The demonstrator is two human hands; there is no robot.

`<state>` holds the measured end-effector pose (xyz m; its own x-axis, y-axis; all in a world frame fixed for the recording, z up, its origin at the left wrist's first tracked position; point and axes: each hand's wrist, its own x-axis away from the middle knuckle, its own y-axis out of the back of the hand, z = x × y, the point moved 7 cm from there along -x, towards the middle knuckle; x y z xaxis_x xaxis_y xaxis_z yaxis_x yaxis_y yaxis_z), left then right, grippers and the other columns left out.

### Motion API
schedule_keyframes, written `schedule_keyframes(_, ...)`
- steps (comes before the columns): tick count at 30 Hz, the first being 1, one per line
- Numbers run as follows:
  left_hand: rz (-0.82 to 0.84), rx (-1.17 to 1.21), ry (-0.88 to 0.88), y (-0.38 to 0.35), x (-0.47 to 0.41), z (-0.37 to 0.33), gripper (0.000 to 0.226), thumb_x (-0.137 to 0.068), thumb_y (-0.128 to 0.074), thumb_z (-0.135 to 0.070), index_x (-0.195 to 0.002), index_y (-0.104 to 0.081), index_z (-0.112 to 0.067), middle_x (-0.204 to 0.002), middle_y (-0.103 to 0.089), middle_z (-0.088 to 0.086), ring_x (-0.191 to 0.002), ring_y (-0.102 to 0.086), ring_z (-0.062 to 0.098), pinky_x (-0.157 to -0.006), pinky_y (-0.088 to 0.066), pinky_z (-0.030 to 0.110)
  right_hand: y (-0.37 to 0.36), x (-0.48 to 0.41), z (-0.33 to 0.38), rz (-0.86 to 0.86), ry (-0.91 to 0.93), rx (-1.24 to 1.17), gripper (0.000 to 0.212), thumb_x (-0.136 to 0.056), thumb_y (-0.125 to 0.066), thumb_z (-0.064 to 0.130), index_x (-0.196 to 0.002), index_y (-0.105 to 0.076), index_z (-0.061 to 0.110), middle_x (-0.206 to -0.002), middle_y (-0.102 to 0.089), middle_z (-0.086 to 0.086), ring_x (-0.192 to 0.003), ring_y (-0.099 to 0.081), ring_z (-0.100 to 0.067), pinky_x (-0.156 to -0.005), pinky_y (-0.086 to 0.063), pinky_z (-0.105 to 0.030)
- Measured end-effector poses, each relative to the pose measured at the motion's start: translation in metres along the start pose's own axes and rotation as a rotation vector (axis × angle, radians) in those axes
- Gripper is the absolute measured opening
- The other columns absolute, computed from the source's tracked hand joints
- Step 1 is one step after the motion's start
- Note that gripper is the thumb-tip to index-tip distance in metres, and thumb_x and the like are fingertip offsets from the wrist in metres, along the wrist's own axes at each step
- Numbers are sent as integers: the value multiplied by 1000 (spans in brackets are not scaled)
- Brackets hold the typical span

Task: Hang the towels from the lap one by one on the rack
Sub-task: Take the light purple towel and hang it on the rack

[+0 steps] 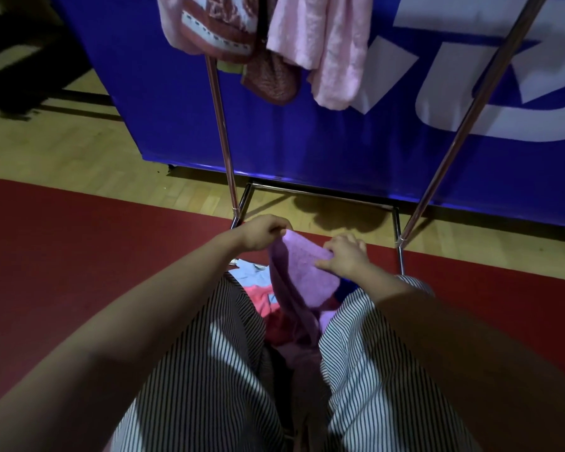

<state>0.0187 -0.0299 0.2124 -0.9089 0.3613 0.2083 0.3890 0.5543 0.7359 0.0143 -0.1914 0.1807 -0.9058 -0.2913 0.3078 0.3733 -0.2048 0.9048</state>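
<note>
A lilac towel (302, 282) is lifted off my lap, its top edge stretched between both hands. My left hand (263, 233) pinches its left corner and my right hand (346, 254) grips the edge on the right. Below it, between my striped trouser legs, lie more towels: a pink and light blue one (258, 295) and a dark red one (281, 331). The metal rack (221, 125) stands just ahead, its two uprights rising left and right. High on it hang a pale pink towel (327, 50), a patterned pink and red towel (216, 24) and a small red cloth (271, 78).
A blue banner with white lettering (356, 141) stands right behind the rack. The rack's base bars (320, 194) rest on wooden floor, with a red mat (79, 243) under my seat area. Dark shadowed space lies at the far left.
</note>
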Motion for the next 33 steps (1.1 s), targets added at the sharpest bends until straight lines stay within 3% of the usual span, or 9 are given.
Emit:
schedule_keyframes(3,-115,-21,57,11,6,8,18,-92,-42,2,-89,-60,1,-83,-55,10,-82,-47,19,-67,-31,23,2,1,-12,-50,-29,-68,30,-87,-58,41,-105,-62,18,-118,-55,-5,-125,-38,-25,-98,-27,-33)
schedule_keyframes(6,-277,23,106,21,16,7,17,-92,-46,0,-98,-61,4,-95,-63,22,-88,-55,28,-70,-35,26,9,4,-21,-165,-79,-442,32,-87,-62,29,-109,-64,6,-107,-64,-13,-105,-54,-20,-84,-36,-30)
schedule_keyframes(8,-433,88,121,32,23,5,14,-91,-53,-5,-100,-61,3,-96,-65,22,-87,-57,30,-70,-36,27,23,10,-22,-269,-50,-619,24,-86,-63,18,-101,-66,-2,-87,-62,-12,-88,-52,-16,-75,-36,-27)
schedule_keyframes(15,-685,81,35,81,50,-36,12,-89,-59,-9,-92,-64,0,-83,-66,19,-72,-52,17,-63,-32,21,108,31,-8,-533,-45,-743,17,-81,-68,11,-94,-69,-1,-78,-60,-8,-74,-51,-18,-57,-34,-22)
schedule_keyframes(20,-955,101,-54,148,71,-93,13,-90,-53,-7,-93,-64,0,-86,-67,12,-79,-58,21,-72,-43,29,192,53,23,-752,30,-920,16,-83,-65,11,-94,-69,0,-79,-61,-5,-76,-53,-15,-61,-40,-23)
schedule_keyframes(24,-1199,218,-216,203,97,-139,14,-92,-53,-15,-91,-62,-4,-81,-59,-1,-75,-51,10,-63,-36,12,267,70,50,-892,135,-985,12,-81,-66,17,-87,-71,8,-70,-60,5,-67,-52,-7,-65,-44,-24)
schedule_keyframes(26,-1173,174,-246,215,96,-151,15,-92,-53,-15,-90,-61,-3,-80,-58,0,-75,-49,10,-62,-34,17,285,73,52,-902,165,-966,5,-80,-68,20,-75,-68,19,-68,-59,8,-66,-52,-7,-70,-47,-27)
schedule_keyframes(29,-940,-71,-243,229,83,-165,12,-91,-51,-8,-92,-61,0,-79,-56,6,-75,-49,16,-61,-32,19,297,73,45,-853,132,-780,17,-73,-69,32,-59,-60,32,-66,-61,9,-74,-57,-14,-91,-48,-43)
schedule_keyframes(33,-1032,-85,-266,268,91,-188,17,-90,-46,-5,-98,-61,-1,-86,-58,9,-80,-49,13,-65,-35,23,311,78,54,-874,160,-855,10,-68,-65,39,-58,-65,39,-62,-62,12,-74,-59,-16,-91,-49,-48)
